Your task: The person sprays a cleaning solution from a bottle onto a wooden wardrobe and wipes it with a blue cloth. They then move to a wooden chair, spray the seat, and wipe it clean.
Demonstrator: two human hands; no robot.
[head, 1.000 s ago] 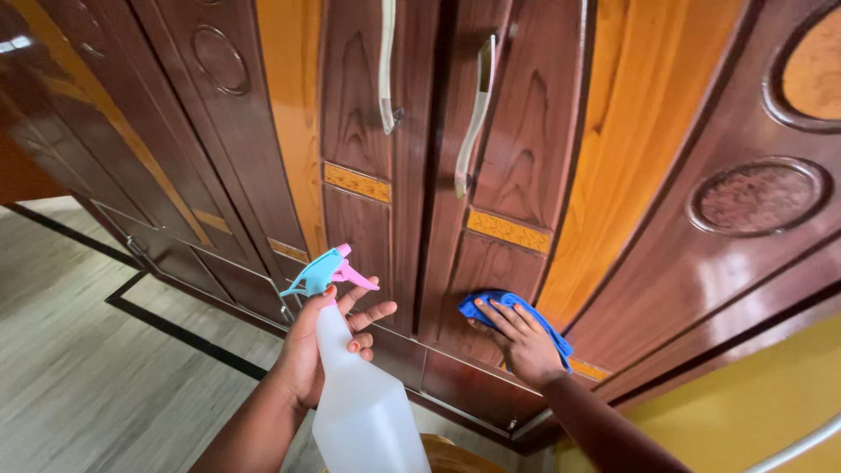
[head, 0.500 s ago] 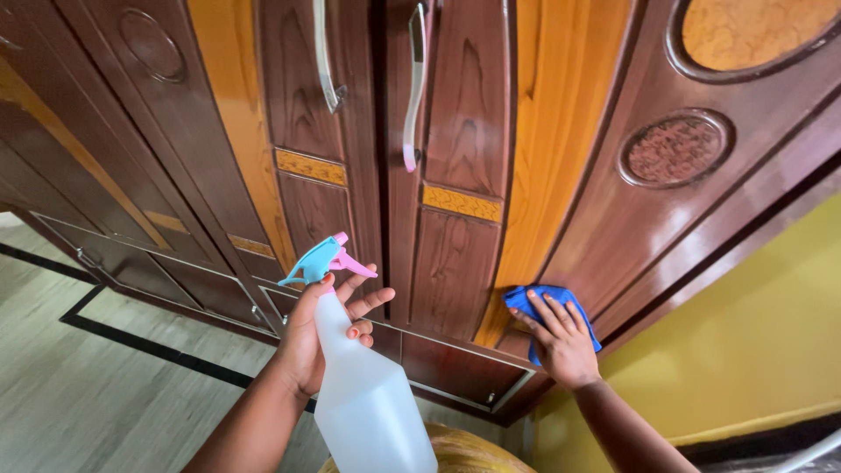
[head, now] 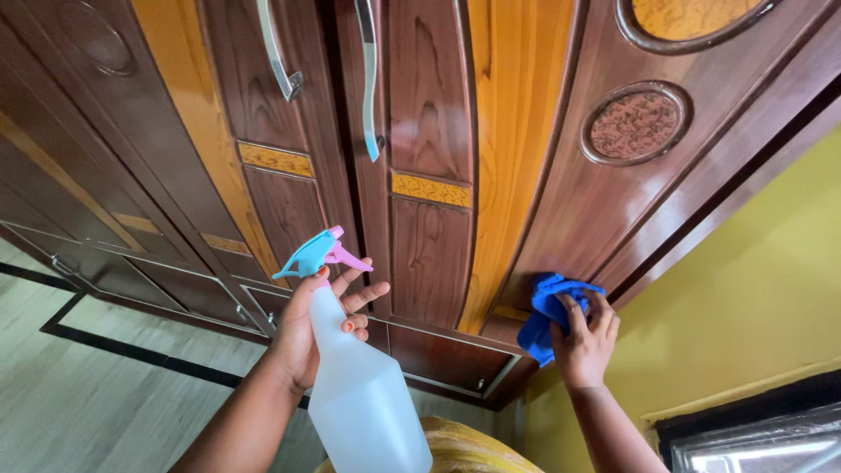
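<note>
Presently: spray bottle and cloth at wardrobe front

Leftmost, grey floor (head: 79, 394) with a dark inlaid line. Left hand (head: 307, 337) grasps the neck of a translucent spray bottle (head: 363, 398), upright, turquoise-and-pink trigger head toward the wardrobe (head: 420, 236); fingers partly spread. Centre, two curved metal handles (head: 368, 79) flank the door seam. Right hand (head: 583, 337) is clenched on a bunched blue cloth (head: 543, 307), pressed against the wardrobe's lower right edge, beside the yellow wall (head: 745, 298).

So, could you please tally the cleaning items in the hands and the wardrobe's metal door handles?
Spray bottles: 1, in the left hand, spray bottle
Blue cloths: 1, in the right hand, blue cloth
Door handles: 2
Total: 4
</note>
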